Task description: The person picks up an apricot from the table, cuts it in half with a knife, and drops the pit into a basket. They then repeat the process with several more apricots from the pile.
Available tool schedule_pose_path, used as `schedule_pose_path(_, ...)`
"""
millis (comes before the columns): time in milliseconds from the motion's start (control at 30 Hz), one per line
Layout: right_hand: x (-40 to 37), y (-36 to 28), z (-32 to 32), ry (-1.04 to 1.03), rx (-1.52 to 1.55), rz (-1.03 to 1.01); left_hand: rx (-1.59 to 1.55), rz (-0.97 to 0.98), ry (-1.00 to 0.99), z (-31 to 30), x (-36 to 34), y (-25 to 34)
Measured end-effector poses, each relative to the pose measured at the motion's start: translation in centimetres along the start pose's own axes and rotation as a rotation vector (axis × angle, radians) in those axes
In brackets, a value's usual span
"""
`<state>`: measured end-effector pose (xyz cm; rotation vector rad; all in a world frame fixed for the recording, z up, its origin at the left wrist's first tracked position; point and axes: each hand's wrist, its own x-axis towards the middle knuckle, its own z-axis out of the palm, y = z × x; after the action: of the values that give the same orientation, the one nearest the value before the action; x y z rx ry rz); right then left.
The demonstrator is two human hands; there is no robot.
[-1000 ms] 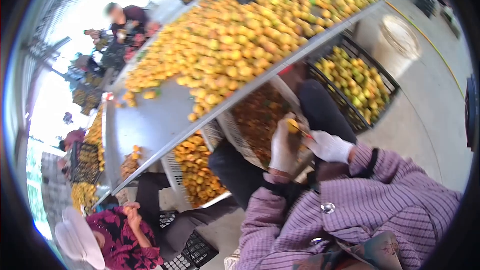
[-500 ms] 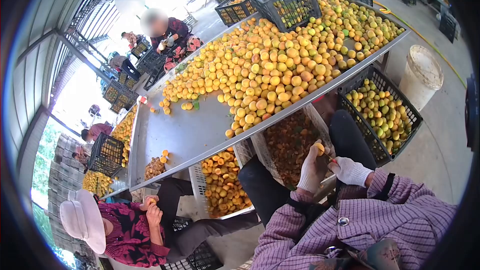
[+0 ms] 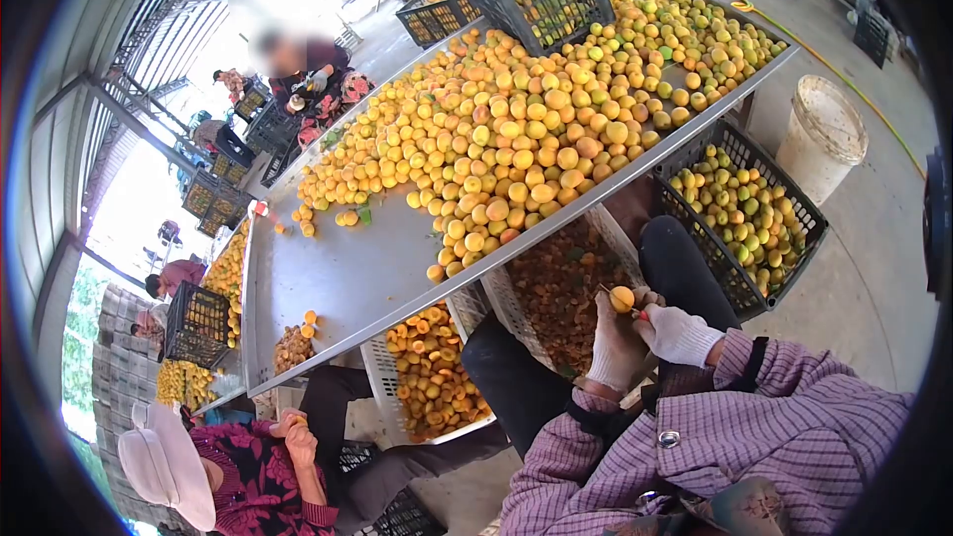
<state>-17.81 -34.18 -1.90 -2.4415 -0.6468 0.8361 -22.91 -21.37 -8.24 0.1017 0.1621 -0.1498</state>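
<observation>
My left hand (image 3: 617, 345), in a dirty work glove, is closed around a yellow-orange apricot (image 3: 622, 299) at its fingertips. Close against it, my right hand (image 3: 683, 335) in a white knit glove grips a small red-handled knife (image 3: 643, 315); its blade is mostly hidden by the fruit and fingers. Both hands are over my lap, above a light crate (image 3: 515, 315) of brown apricot stones. To its left, a white crate (image 3: 391, 389) holds orange apricot halves.
A metal table (image 3: 338, 273) bears a large heap of apricots (image 3: 516, 139) and a black crate (image 3: 541, 0). Right of my knees stand a black crate of greenish apricots (image 3: 740, 223) and a white bucket (image 3: 822, 139). A co-worker in a pale hat (image 3: 169, 467) sits at left.
My hands have drawn together, and the apricot now sits rounder and higher between them. The whole view has shifted slightly, moving the table left.
</observation>
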Motion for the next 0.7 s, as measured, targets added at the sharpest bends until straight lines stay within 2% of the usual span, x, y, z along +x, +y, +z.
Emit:
schedule_pose_path(33,0.7,0.1,0.1,0.013,-0.007,-0.023,-0.005,-0.002,0.004,0.0,0.2,0.3)
schedule_pose_path(133,1.6,0.2,0.5,0.032,-0.022,-0.108,0.045,0.056,0.231,1.6,0.0,0.9)
schedule_pose_path(200,1.2,-0.1,-0.1,0.012,-0.017,-0.127,0.07,0.08,0.199,4.2,-1.0,1.7)
schedule_pose_path(233,0.9,-0.5,-0.6,-0.032,-0.03,-0.141,0.113,0.09,0.145,3.3,-0.7,3.1)
schedule_pose_path(267,0.7,-0.6,-1.1,-0.074,-0.041,-0.156,0.028,0.104,0.061,2.6,-1.0,4.5)
schedule_pose_path(333,0.4,-0.2,-1.6,-0.136,-0.044,-0.146,0.099,0.381,0.21,3.6,-1.7,7.7)
schedule_pose_path(400,0.4,0.4,-2.3,-0.178,0.071,-0.116,0.137,0.5,0.259,3.7,-3.2,12.5)
schedule_pose_path(467,0.6,1.1,-3.1,-0.128,0.126,-0.139,0.443,0.683,0.262,2.1,-5.5,18.8)
schedule_pose_path(533,1.1,1.4,-4.3,0.059,0.251,-0.231,0.701,0.843,0.6,3.2,-8.4,24.4)
schedule_pose_path(600,2.3,2.5,-4.6,0.142,0.284,-0.264,0.941,0.94,0.777,3.6,-10.7,30.0)
schedule_pose_path(667,3.8,3.1,-4.6,0.31,0.418,-0.411,1.206,0.965,0.934,0.7,-13.2,37.5)
schedule_pose_path(700,4.3,3.0,-4.9,0.319,0.406,-0.392,1.393,0.959,1.092,-2.3,-14.9,42.0)
